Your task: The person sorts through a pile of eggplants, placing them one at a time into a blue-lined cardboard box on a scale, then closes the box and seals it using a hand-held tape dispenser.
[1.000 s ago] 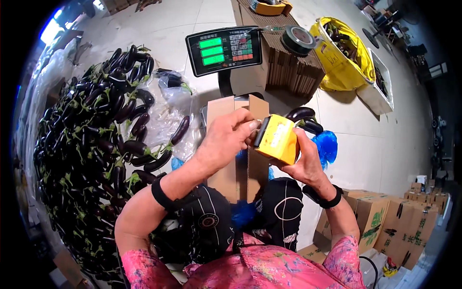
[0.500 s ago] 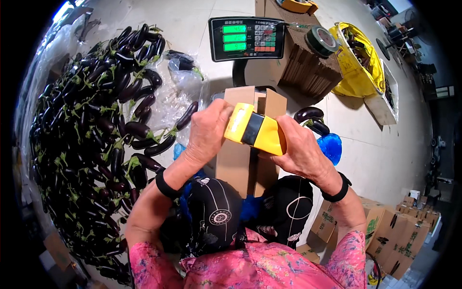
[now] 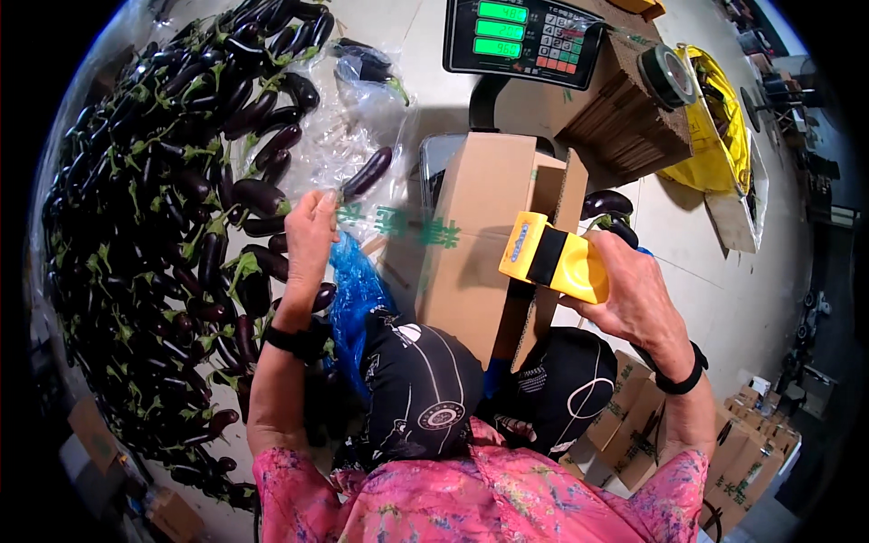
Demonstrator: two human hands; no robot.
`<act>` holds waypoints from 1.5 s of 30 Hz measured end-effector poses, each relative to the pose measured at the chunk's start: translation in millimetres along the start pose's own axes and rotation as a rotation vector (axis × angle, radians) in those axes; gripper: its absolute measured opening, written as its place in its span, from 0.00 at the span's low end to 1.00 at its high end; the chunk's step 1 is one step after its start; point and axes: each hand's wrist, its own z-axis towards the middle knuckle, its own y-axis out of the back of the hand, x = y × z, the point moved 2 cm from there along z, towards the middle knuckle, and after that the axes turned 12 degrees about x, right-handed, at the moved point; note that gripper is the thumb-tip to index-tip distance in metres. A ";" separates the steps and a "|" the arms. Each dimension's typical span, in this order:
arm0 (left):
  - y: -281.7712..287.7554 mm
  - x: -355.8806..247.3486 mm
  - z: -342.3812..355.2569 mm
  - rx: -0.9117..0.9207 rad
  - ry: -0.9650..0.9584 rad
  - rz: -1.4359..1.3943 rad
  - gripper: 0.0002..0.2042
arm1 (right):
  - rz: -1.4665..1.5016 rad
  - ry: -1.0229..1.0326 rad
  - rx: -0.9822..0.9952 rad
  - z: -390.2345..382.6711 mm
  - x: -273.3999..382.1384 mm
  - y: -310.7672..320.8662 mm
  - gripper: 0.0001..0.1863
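Note:
A yellow tape dispenser with a black band (image 3: 555,258) is in the grip of my right hand (image 3: 634,288), over the right side of a cardboard box (image 3: 475,226). From it a clear strip of packing tape with green print (image 3: 398,226) runs leftward across the box. Its free end is pinched between the fingers of my left hand (image 3: 312,237), which is out past the box's left side. The box stands between my knees and the scale, its upper flaps partly parted along a dark gap. Just beyond my left hand lies a single eggplant (image 3: 367,172) on clear plastic.
A big heap of eggplants (image 3: 181,208) covers the left floor. Ahead is a scale with a lit green display (image 3: 520,41). Flattened cardboard (image 3: 625,118) carries a tape roll (image 3: 667,76). A yellow-lined crate (image 3: 715,136) and two eggplants lie right. Blue plastic (image 3: 353,281) hangs by my left knee.
My hands have moved apart, the left one going left with the tape end, drawing a strip from the dispenser. The right hand and dispenser have shifted right. The whole view has also shifted.

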 end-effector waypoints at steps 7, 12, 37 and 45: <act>-26.7 39.0 12.1 -0.191 -0.172 0.540 0.13 | -0.028 -0.027 0.040 6.1 1.0 -3.5 0.29; -58.1 71.5 21.5 -0.126 -0.296 0.663 0.09 | -0.068 -0.009 0.085 7.5 -0.2 -0.9 0.28; -118.3 115.3 46.5 0.221 -0.284 0.690 0.05 | 0.062 0.097 -0.100 4.8 -10.2 -15.6 0.28; -162.0 -88.5 59.3 0.124 -0.955 0.644 0.21 | 0.129 0.157 -0.180 1.0 -24.8 -23.2 0.28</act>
